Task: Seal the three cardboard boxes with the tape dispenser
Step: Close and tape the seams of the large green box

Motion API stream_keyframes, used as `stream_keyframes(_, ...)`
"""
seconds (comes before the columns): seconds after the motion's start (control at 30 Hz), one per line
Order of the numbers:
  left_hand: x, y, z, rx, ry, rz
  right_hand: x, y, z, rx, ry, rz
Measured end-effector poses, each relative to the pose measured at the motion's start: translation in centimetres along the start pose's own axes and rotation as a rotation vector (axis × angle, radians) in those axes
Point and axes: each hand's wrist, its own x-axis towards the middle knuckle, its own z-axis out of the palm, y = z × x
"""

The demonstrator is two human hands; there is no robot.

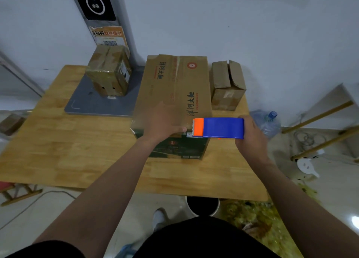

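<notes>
Black shorts [194, 238] fill the bottom edge, and from there 2 bare forearms reach out over a wooden table [58, 141]. 1 tape dispenser [219, 127] has a blue body, an orange front end and a toothed metal blade at its tip. It lies on its side at the near right corner of the big box [174, 87], blade pointing left. The right hand [250, 135] wraps its fingers round the dispenser's rear end. The left hand [165, 123] rests flat on the big box's lid at the near edge, thumb stretched right so its tip is just beside the blade. 3 cardboard boxes stand on the table. The big box is in the middle, brown on top with printed characters and dark green on its near face. A taped box [108, 71] stands to the left on a grey base plate [101, 104]. A small box [226, 85] sits to the right with its flaps standing open. 1 water jug [268, 123] lies on the floor past the right hand.
</notes>
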Motion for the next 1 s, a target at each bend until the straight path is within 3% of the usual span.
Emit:
stream_keyframes(0.37,0.6,-0.6,0.0,0.022,-0.026,0.003,0.6,1.2,-0.5,-0.018,-0.027,-0.097)
stream_keyframes(0.57,0.6,-0.1,-0.2,0.018,-0.041,0.000,0.6,6.4,-3.1,0.011,0.048,0.053)
stream_keyframes(0.77,1.2,0.1,-0.2,0.086,-0.133,0.011,1.1,6.5,-2.7,0.076,0.066,-0.009)
stream_keyframes(1.0,3.1,4.2,0.4,0.182,-0.246,0.166,1.6,7.0,-1.7,0.085,0.032,-0.008)
